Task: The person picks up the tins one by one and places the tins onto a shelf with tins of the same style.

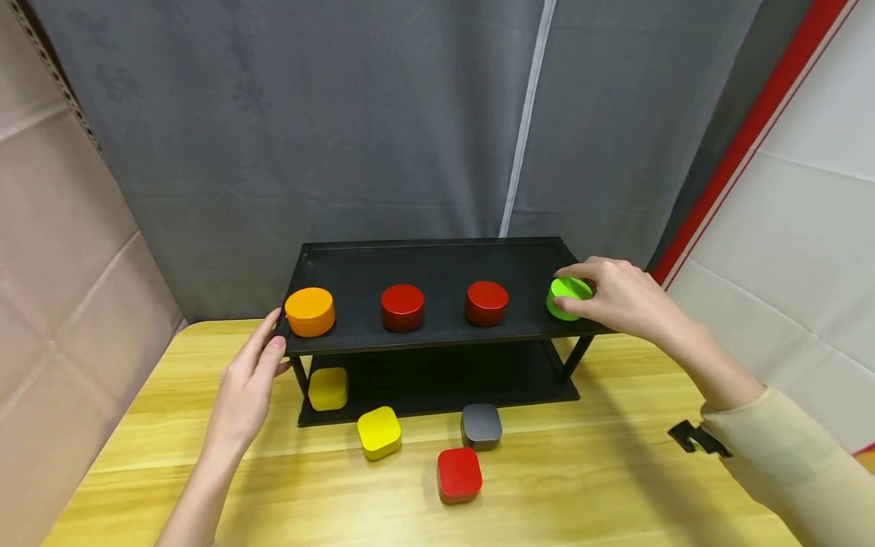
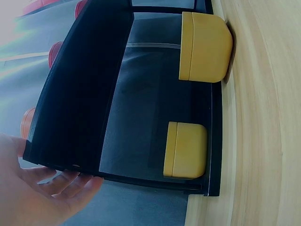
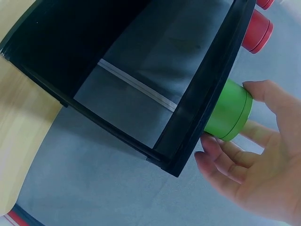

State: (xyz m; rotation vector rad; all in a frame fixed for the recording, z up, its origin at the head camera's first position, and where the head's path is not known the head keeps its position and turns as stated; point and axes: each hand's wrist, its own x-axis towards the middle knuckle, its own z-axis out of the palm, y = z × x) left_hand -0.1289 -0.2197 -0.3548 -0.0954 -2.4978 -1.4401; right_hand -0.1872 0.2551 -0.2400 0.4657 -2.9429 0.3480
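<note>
A black two-tier shelf (image 1: 437,266) stands on the wooden table. My left hand (image 1: 249,380) holds the left end of its upper tier, thumb near the top edge and fingers below in the left wrist view. At the upper tier's right end, my right hand (image 1: 625,296) grips a round green tin (image 1: 569,298) between thumb and fingers. In the right wrist view the green tin (image 3: 229,110) sits against the tier's surface. Along the same tier stand a round orange tin (image 1: 311,312) and two round red tins, one left (image 1: 402,308) and one right (image 1: 486,304).
A square yellow tin (image 1: 328,389) sits on the lower tier's left end. In front of the shelf are another square yellow tin (image 1: 379,433), a square grey tin (image 1: 481,427) and a square red tin (image 1: 459,475). A grey curtain (image 1: 342,137) hangs behind.
</note>
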